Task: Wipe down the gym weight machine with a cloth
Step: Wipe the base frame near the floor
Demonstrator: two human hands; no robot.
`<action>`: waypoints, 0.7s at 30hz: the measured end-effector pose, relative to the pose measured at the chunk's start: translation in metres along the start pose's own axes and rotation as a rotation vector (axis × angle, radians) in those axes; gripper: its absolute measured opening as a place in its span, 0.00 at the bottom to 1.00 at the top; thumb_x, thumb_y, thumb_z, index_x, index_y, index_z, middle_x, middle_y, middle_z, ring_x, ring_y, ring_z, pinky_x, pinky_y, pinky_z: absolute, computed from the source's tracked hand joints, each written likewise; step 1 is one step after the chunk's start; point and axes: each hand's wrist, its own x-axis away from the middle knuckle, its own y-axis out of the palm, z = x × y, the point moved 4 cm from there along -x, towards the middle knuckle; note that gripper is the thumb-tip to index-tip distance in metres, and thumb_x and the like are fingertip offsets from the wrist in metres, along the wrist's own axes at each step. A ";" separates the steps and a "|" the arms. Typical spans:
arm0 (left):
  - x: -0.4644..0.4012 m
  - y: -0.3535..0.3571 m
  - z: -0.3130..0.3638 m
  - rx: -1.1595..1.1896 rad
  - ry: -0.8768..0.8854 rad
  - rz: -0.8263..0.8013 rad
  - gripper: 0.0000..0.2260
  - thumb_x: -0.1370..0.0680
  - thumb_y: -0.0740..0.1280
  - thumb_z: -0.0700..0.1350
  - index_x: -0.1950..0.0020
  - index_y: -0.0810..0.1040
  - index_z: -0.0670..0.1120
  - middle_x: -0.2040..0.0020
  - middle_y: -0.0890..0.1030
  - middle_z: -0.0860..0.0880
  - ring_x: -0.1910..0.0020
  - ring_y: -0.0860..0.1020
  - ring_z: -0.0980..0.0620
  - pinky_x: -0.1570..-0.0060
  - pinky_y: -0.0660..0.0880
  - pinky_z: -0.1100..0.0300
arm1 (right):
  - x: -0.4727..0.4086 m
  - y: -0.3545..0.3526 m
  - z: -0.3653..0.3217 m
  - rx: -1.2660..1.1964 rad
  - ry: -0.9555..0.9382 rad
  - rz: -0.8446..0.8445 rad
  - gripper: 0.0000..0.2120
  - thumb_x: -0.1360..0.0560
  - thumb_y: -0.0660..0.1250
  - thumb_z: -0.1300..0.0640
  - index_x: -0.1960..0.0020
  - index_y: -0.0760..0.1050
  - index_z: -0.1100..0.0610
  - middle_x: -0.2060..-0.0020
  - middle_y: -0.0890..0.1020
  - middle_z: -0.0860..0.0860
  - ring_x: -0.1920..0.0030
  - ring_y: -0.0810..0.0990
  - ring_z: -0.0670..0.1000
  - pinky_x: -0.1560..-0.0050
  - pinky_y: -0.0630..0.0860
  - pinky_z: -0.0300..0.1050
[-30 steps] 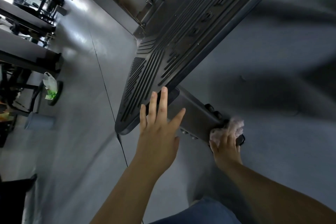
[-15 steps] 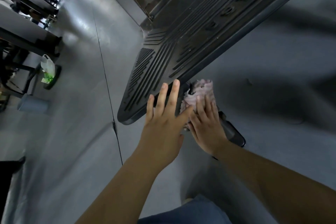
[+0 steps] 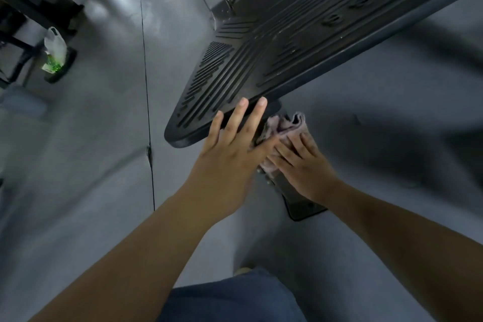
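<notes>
The weight machine's black ribbed footplate (image 3: 266,60) slants across the upper middle of the head view. Under its near corner a dark metal base bar (image 3: 300,204) runs toward me along the floor. My left hand (image 3: 232,146) has straight fingers resting against the plate's near edge. A crumpled pink cloth (image 3: 285,125) lies on the bar just below the plate. My right hand (image 3: 303,165) presses flat on the cloth with straight fingers. Part of the cloth is hidden under both hands.
Grey floor (image 3: 104,165) surrounds the machine, with a thin dark seam running down it. At the far left stand other dark machine frames (image 3: 31,15) and a white plastic bag (image 3: 55,47) with something green inside. My blue trouser leg (image 3: 235,298) shows at the bottom.
My right hand slid the cloth from the bar's far end up to the spot beneath the footplate. My left hand stayed on the plate's edge. The view shifted closer.
</notes>
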 end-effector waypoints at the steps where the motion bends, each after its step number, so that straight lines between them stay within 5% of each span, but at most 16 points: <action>1: 0.001 0.001 0.000 0.001 -0.001 -0.004 0.40 0.41 0.81 0.44 0.31 0.71 0.48 0.26 0.54 0.40 0.28 0.53 0.37 0.34 0.52 0.38 | 0.014 0.007 0.001 0.021 -0.068 -0.012 0.24 0.25 0.58 0.52 0.30 0.62 0.53 0.32 0.64 0.53 0.30 0.58 0.63 0.25 0.46 0.60; 6: 0.000 0.002 0.000 -0.012 -0.008 -0.035 0.41 0.42 0.82 0.44 0.31 0.72 0.49 0.25 0.55 0.40 0.27 0.54 0.37 0.34 0.54 0.38 | 0.074 0.032 0.006 0.036 -0.318 -0.355 0.35 0.42 0.72 0.57 0.35 0.74 0.55 0.37 0.77 0.52 0.34 0.66 0.58 0.29 0.50 0.56; 9: -0.001 0.003 0.000 -0.036 0.002 -0.056 0.42 0.41 0.81 0.45 0.29 0.70 0.50 0.24 0.52 0.41 0.26 0.52 0.38 0.32 0.53 0.39 | 0.081 0.037 -0.010 -0.004 -0.379 -0.512 0.22 0.38 0.65 0.55 0.45 0.82 0.57 0.43 0.82 0.51 0.39 0.77 0.56 0.34 0.59 0.55; 12: 0.004 0.006 -0.001 -0.035 0.015 -0.085 0.41 0.40 0.81 0.45 0.29 0.69 0.50 0.24 0.51 0.40 0.26 0.51 0.38 0.31 0.51 0.40 | 0.086 0.050 -0.021 -0.050 -0.415 -0.599 0.25 0.33 0.50 0.55 0.50 0.83 0.57 0.49 0.84 0.50 0.48 0.83 0.50 0.37 0.62 0.49; 16: 0.020 0.006 -0.001 0.006 0.073 -0.157 0.36 0.31 0.74 0.44 0.25 0.63 0.51 0.25 0.40 0.40 0.25 0.41 0.40 0.29 0.42 0.43 | 0.071 0.049 -0.021 0.096 -0.552 -0.505 0.21 0.25 0.50 0.58 0.50 0.82 0.54 0.51 0.84 0.46 0.45 0.75 0.48 0.25 0.46 0.45; 19: 0.045 0.020 -0.002 0.058 0.068 -0.448 0.32 0.21 0.63 0.44 0.22 0.49 0.52 0.28 0.28 0.43 0.27 0.31 0.42 0.28 0.36 0.48 | 0.036 0.017 -0.019 0.153 -0.567 -0.471 0.15 0.21 0.50 0.57 0.40 0.71 0.55 0.39 0.77 0.50 0.35 0.68 0.53 0.25 0.45 0.49; 21: 0.062 0.024 -0.001 0.149 0.033 -0.568 0.32 0.21 0.63 0.43 0.22 0.50 0.52 0.25 0.32 0.43 0.25 0.35 0.43 0.27 0.39 0.49 | 0.007 -0.012 -0.015 0.161 -0.570 -0.588 0.19 0.20 0.51 0.56 0.29 0.61 0.55 0.27 0.65 0.51 0.28 0.58 0.58 0.25 0.40 0.52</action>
